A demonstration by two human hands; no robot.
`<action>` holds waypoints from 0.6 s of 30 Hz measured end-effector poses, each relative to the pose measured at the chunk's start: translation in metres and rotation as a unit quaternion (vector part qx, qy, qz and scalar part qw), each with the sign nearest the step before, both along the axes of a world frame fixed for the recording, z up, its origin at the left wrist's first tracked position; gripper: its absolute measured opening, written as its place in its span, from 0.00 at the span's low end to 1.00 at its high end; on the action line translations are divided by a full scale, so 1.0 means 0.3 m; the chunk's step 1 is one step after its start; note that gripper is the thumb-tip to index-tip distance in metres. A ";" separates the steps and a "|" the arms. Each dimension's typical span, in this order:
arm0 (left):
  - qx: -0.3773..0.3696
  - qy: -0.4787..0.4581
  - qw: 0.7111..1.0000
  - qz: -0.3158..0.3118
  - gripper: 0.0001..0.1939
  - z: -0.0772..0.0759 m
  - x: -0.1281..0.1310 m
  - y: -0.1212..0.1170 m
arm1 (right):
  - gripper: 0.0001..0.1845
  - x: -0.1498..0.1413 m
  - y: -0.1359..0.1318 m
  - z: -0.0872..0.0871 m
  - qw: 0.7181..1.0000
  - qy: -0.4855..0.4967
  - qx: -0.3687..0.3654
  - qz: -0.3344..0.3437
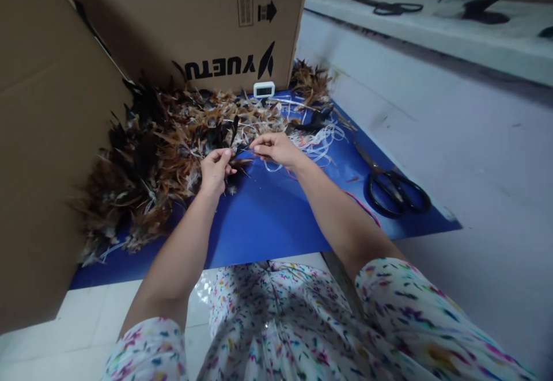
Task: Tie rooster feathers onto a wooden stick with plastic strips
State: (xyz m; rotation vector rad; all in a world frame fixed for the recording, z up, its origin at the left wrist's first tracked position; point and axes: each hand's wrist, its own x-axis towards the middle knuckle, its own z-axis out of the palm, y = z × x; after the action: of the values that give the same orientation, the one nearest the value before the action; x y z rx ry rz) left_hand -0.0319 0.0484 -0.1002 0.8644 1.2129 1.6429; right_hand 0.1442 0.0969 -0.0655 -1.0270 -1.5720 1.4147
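My left hand is closed in a pinch at the right edge of a large heap of brown and black feathers. Dark and brown feathers stick out around its fingertips, and it appears to grip a small bunch of them by the base. Just to the right, my right hand is also pinched, its fingertips close to the left ones. A thin strand seems to run between the two hands, too fine to name. Behind the right hand lies a tangle of white plastic strips on the blue table surface.
Large black-handled scissors lie at the table's right. A small white digital display stands before a cardboard box; another cardboard panel rises at left. More feathers lie at the back. Another pair of scissors rests on the ledge.
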 end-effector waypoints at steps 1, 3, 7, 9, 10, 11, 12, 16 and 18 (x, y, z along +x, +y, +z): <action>0.008 0.006 1.000 -0.007 0.15 -0.001 0.001 -0.001 | 0.07 0.000 -0.002 0.000 1.000 -0.002 0.002 0.009; 0.023 0.020 0.999 -0.020 0.16 -0.002 0.003 -0.004 | 0.07 0.001 -0.003 0.001 1.000 -0.006 0.001 0.024; 0.049 0.061 0.996 -0.052 0.18 -0.008 0.008 -0.006 | 0.08 0.002 -0.004 0.001 0.999 -0.009 -0.007 0.053; 0.053 0.081 0.993 -0.063 0.18 -0.013 0.009 -0.006 | 0.08 0.001 -0.004 0.000 0.998 -0.006 -0.008 0.061; 0.055 0.089 0.992 -0.066 0.18 -0.016 0.010 -0.005 | 0.08 0.000 -0.004 0.000 0.998 -0.004 -0.009 0.060; 0.056 0.095 0.991 -0.069 0.17 -0.018 0.010 -0.005 | 0.08 -0.001 -0.004 0.001 0.998 -0.001 -0.011 0.056; 0.056 0.099 0.991 -0.072 0.17 -0.019 0.011 -0.005 | 0.08 -0.001 -0.003 0.001 0.999 0.003 -0.015 0.051; 0.048 0.107 0.990 -0.082 0.15 -0.019 0.014 -0.006 | 0.09 -0.004 -0.004 0.004 0.999 0.017 -0.029 0.039; 0.039 0.109 0.990 -0.083 0.13 -0.016 0.017 -0.008 | 0.10 -0.005 -0.006 0.006 0.998 0.030 -0.026 0.047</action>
State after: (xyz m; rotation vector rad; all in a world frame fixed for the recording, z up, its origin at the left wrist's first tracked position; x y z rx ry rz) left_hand -0.0269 0.0461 -0.1050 1.1881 1.1928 1.4988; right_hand 0.1428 0.0952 -0.0636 -0.9417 -1.5656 1.5441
